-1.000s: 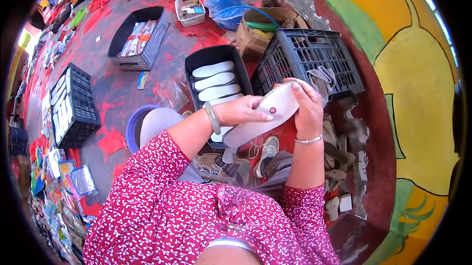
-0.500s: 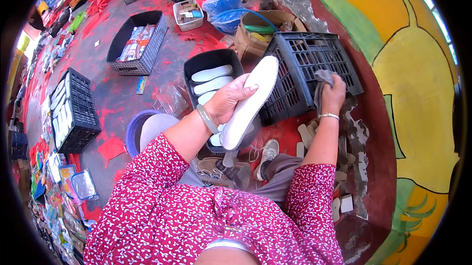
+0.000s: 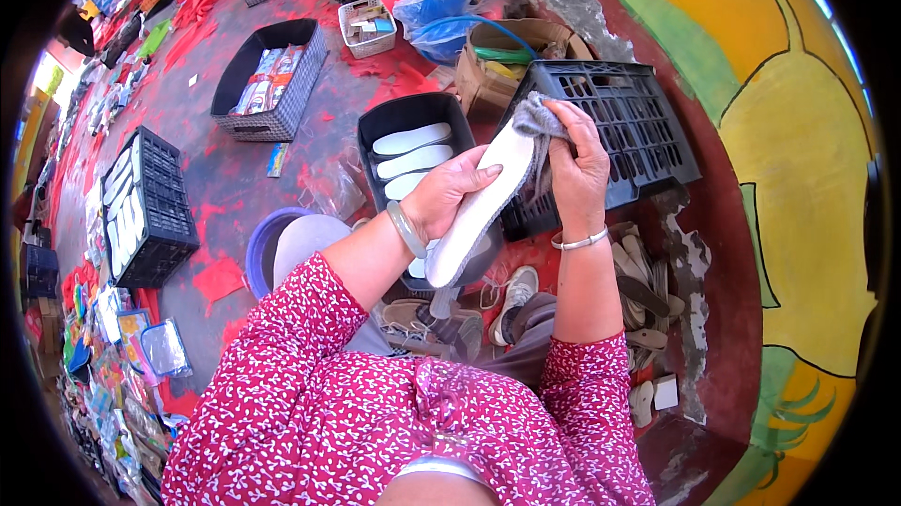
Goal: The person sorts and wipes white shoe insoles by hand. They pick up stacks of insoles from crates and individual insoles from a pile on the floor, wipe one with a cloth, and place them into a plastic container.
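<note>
A long white insole (image 3: 477,215) with a grey edge is tilted in front of me. My left hand (image 3: 449,194) grips it at the middle, thumb on top and the fingers underneath. Pinched in my right hand (image 3: 578,168) is a grey cloth (image 3: 537,121), which lies against the insole's upper end and covers its tip. Below and behind my left hand stands a black bin (image 3: 402,110) with several white insoles (image 3: 413,138) laid across it in a row; the insole and my hand hide part of that bin.
An upturned black plastic crate (image 3: 648,130) stands beside my right hand. Another crate (image 3: 172,210) of insoles is at left, near a purple basin (image 3: 260,253). Sandals and loose soles (image 3: 638,271) lie by the wall. Farther off are a checked basket (image 3: 298,84) and a cardboard box (image 3: 483,79).
My right hand has come up and left from beside the crate, bringing the grey cloth onto the insole's upper end. The left hand still holds the insole in nearly the same place.
</note>
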`<state>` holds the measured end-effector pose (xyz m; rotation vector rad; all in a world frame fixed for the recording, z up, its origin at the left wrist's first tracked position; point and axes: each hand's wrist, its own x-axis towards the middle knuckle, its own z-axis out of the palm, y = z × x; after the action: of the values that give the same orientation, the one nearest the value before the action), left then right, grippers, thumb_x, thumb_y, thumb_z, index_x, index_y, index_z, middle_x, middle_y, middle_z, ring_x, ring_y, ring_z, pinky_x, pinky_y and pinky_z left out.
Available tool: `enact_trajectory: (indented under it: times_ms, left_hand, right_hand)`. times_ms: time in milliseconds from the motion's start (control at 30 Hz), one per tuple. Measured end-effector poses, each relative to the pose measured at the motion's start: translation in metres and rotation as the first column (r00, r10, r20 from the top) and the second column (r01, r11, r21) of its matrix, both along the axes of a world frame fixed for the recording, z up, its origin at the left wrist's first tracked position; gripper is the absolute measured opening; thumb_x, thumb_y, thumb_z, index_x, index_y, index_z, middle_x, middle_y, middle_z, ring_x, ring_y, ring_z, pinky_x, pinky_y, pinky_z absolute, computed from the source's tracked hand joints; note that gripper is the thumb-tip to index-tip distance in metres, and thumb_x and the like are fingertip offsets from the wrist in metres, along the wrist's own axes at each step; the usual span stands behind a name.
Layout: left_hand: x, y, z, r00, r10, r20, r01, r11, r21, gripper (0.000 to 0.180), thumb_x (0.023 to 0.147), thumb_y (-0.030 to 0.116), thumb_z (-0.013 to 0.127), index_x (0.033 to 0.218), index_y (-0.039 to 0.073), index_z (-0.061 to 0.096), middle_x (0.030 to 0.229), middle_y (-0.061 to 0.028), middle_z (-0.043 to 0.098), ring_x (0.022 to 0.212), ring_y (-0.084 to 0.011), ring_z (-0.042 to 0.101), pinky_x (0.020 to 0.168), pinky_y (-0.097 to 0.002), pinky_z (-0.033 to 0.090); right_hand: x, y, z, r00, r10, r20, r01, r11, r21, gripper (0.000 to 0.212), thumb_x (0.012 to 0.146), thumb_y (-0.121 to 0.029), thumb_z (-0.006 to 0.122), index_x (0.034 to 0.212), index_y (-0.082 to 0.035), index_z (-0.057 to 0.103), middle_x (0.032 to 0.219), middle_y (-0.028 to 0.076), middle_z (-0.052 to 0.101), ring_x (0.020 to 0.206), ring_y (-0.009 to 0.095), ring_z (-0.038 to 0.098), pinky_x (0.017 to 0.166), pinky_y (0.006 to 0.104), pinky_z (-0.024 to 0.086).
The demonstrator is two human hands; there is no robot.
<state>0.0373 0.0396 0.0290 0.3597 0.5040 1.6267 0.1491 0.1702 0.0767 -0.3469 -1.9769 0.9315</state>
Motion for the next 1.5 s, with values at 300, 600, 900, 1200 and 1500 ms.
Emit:
enact_trajectory:
  times_ms: [300,600,900,1200,1500]
  left_hand:
    - [-0.009,0.004,-0.009,0.996,0.086,0.013,-0.087,0.995,0.052,0.045,0.089,0.010,0.053,0.131,0.003,0.037,0.114,-0.0098,0.056,0.097,-0.0172,0.060,0.085,-0.0299,0.050]
    - [-0.044,0.003,-0.010,0.931,0.366,-0.003,-0.366,0.931,0.011,0.030,0.095,0.012,0.041,0.123,0.003,0.041,0.109,-0.0139,0.057,0.095,-0.0242,0.061,0.082,-0.0375,0.051]
    - [-0.061,-0.005,0.003,0.807,0.587,0.070,-0.584,0.810,-0.058,0.027,0.092,0.011,0.046,0.118,0.004,0.047,0.095,-0.0092,0.061,0.080,-0.0194,0.061,0.070,-0.0332,0.052]
    - [-0.069,-0.010,-0.001,0.717,0.698,-0.003,-0.689,0.708,-0.155,0.024,0.090,0.028,0.051,0.110,0.014,0.050,0.078,-0.0088,0.060,0.059,-0.0241,0.060,0.043,-0.0377,0.047]
    - [-0.065,-0.023,-0.001,0.683,0.718,0.134,-0.686,0.694,-0.217,0.023,0.091,0.021,0.051,0.112,0.013,0.049,0.086,-0.0083,0.061,0.066,-0.0267,0.062,0.049,-0.0406,0.049]
  right_hand:
    - [-0.003,-0.028,0.001,0.999,-0.026,0.031,0.023,0.995,0.094,0.036,0.073,0.010,0.053,0.104,-0.005,0.063,0.106,0.013,0.057,0.099,0.026,0.057,0.087,0.0300,0.044]
    - [-0.010,-0.065,-0.001,0.975,0.155,0.161,-0.188,0.957,0.219,0.035,0.068,0.010,0.057,0.098,-0.007,0.065,0.101,0.013,0.059,0.093,0.030,0.057,0.082,0.0334,0.046]
    - [-0.006,-0.081,0.007,0.912,0.365,0.184,-0.393,0.907,0.149,0.036,0.066,0.011,0.056,0.097,-0.006,0.065,0.101,0.013,0.058,0.092,0.030,0.056,0.080,0.0340,0.046]
    - [-0.009,-0.095,0.018,0.901,0.387,0.195,-0.426,0.874,0.232,0.033,0.064,0.012,0.056,0.091,-0.004,0.066,0.098,0.014,0.058,0.088,0.031,0.058,0.076,0.0349,0.047]
    - [-0.006,-0.116,0.010,0.931,0.330,0.156,-0.365,0.846,0.389,0.033,0.064,0.009,0.063,0.091,-0.008,0.068,0.099,0.010,0.058,0.087,0.027,0.056,0.074,0.0339,0.047]
